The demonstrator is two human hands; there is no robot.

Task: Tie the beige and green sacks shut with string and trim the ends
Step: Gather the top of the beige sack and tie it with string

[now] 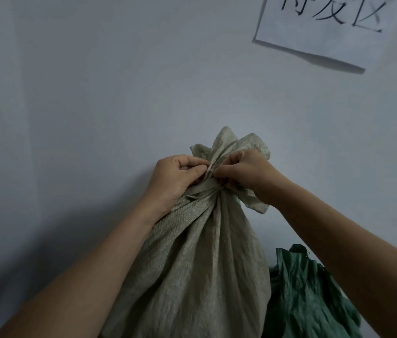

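**anon:** what's on your feed right now, how many of each?

**me:** Watching remotely here. Biggest thing is one pale wall (95,93) filling the whole background. Then two sacks. One beige sack (204,264) stands upright in the middle against the wall. One green sack (309,296) is slumped just beside it on the right, top loose and crumpled. There's one paper sign (326,28) with black characters stuck on the wall top right, cut off by the frame edge. Two hands, one string.

**anon:** and the hands?

**me:** Both bare forearms come up from the bottom corners and meet at the beige sack's gathered neck. The left hand (175,179) has its heel lying on the cloth just under the neck, fingers curled, thumb and forefinger pinching the string (203,189). The right hand (246,172) is knuckles-up on the other side, fingers curled in, pinching the string too. The string is wrapped round the neck, with a short frayed end poking out on the left. The fingertips of the two hands nearly touch.
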